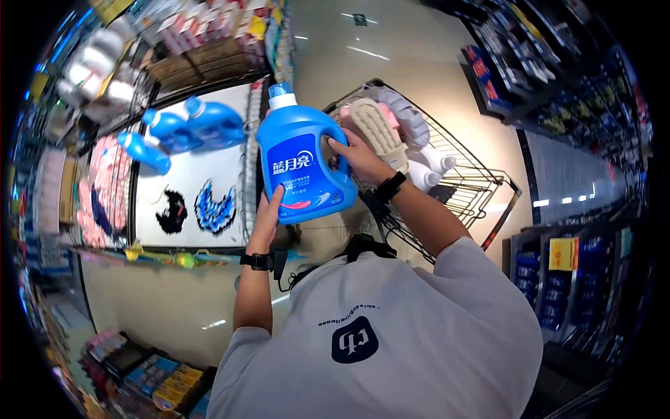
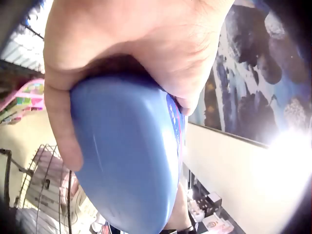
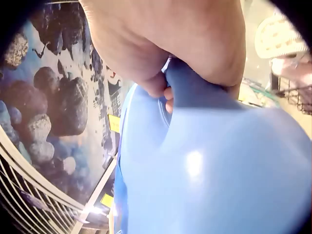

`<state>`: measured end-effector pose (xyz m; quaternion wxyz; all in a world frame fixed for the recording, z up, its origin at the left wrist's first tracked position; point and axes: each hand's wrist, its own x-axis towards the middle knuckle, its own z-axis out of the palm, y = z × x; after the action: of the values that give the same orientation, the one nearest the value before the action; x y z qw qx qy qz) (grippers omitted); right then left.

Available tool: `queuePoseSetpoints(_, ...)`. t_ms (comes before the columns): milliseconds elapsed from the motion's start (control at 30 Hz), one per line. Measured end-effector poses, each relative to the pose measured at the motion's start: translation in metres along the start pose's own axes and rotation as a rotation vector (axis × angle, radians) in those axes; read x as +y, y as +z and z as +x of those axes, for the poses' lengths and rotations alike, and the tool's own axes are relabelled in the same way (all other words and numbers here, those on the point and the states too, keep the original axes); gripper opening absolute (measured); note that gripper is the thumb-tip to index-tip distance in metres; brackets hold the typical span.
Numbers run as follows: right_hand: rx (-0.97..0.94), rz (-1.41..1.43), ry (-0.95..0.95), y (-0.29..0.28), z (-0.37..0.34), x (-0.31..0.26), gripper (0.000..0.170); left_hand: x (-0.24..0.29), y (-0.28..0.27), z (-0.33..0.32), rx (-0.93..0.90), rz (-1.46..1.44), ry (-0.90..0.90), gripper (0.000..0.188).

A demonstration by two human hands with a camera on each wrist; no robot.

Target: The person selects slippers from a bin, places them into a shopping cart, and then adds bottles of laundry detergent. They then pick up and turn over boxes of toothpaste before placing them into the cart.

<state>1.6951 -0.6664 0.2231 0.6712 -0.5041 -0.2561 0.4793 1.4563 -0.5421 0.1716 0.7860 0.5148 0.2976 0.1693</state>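
Your shirt (image 1: pixel 433 335) lies nearest. Between worktop (image 1: pixel 227 164) and cart (image 1: pixel 504 213), your right hand (image 1: pixel 368 164) grips the blue bottle (image 1: pixel 300 140) by its handle (image 3: pixel 200 92), your left hand (image 1: pixel 264 222) its lower side; the long axis runs forward, cap (image 1: pixel 280 91) pointing away, slightly left.

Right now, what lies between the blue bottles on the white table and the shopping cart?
In the head view, first the table's edge, then a large blue bottle, held by the left hand and right hand.
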Motion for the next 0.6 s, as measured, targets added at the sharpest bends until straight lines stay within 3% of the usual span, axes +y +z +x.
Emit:
queuePoseSetpoints(100, 0.130, 0.003, -0.027, -0.077, -0.011, -0.009, 0.025, -0.011, 0.061, 0.043, -0.113, 0.031, -0.046, 0.063)
queuePoseSetpoints(233, 0.394, -0.337, -0.086, -0.162, -0.034, -0.037, 0.038, -0.036, 0.140, 0.106, -0.214, -0.012, -0.149, 0.064)
queuePoseSetpoints(367, 0.414, -0.362, -0.154, -0.253, -0.033, -0.048, 0.038, -0.072, 0.209, 0.160, -0.349, 0.147, -0.154, 0.070)
queuePoseSetpoints(400, 0.444, -0.414, -0.132, -0.251, -0.039, -0.069, 0.038, -0.083, 0.221, 0.167, -0.378, 0.203, -0.122, 0.073)
queuePoseSetpoints(433, 0.442, -0.588, -0.163, -0.282, -0.030, -0.055, 0.042, -0.094, 0.232, 0.170, -0.388, 0.201, -0.134, 0.073)
queuePoseSetpoints(533, 0.497, -0.717, -0.086, -0.302, -0.025, -0.061, 0.043, -0.126, 0.259, 0.187, -0.365, 0.199, -0.043, 0.065)
queuePoseSetpoints(600, 0.421, -0.879, -0.339, -0.329, -0.009, -0.033, 0.040, -0.143, 0.261, 0.197, -0.412, 0.314, -0.059, 0.062)
